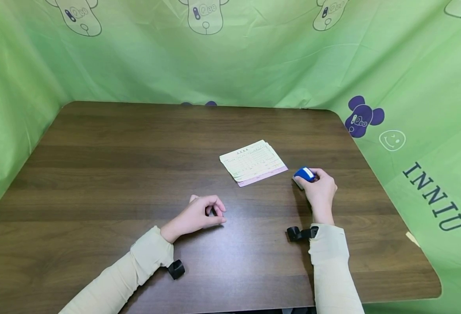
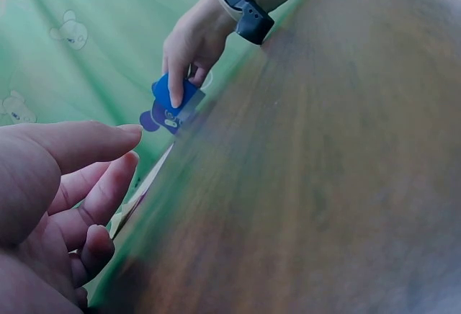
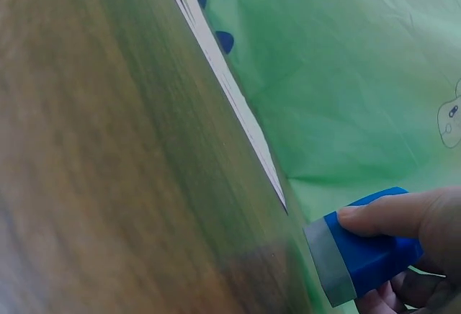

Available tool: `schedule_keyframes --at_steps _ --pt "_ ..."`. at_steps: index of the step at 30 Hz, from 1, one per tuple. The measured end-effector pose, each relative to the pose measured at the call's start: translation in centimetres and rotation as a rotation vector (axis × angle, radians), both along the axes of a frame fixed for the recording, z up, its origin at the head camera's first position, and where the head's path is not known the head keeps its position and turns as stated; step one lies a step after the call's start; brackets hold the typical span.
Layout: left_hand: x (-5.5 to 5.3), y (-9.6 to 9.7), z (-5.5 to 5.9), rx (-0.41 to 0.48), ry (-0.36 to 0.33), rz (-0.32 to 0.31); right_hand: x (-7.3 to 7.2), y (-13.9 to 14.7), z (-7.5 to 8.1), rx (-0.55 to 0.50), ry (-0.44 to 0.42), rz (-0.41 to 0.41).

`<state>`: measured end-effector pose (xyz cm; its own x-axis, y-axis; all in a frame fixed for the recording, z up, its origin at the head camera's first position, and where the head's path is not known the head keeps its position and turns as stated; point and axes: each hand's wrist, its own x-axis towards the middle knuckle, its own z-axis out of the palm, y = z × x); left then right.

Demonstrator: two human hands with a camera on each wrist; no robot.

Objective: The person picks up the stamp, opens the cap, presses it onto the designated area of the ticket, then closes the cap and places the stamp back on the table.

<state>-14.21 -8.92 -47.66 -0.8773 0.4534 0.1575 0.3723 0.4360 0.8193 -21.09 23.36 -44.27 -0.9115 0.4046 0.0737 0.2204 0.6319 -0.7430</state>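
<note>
A blue self-inking stamp [image 1: 304,174] with a grey base is pinched between the thumb and fingers of my right hand [image 1: 321,188], to the right of a pad of printed forms [image 1: 254,163]. In the right wrist view the thumb lies on the side of the blue stamp [image 3: 374,249], its grey end pointing left. The forms are pale green with a lilac bottom edge and lie slightly askew. My left hand [image 1: 197,213] hovers near the middle of the table, fingers loosely bent, holding nothing. The left wrist view shows a gap between its thumb and fingertips.
The brown wooden table [image 1: 116,174] has rounded corners. Green printed cloth [image 1: 254,65] hangs behind it and at both sides. Black wrist cameras [image 1: 177,269] sit on both sleeves. A small pale piece [image 1: 413,239] shows at the right edge.
</note>
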Motion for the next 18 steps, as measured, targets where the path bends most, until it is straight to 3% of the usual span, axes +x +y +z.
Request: schedule_keyframes --at_steps 18 --pt "0.04 -0.01 0.09 0.000 -0.010 -0.005 -0.14 -0.02 -0.19 0.039 -0.012 0.014"
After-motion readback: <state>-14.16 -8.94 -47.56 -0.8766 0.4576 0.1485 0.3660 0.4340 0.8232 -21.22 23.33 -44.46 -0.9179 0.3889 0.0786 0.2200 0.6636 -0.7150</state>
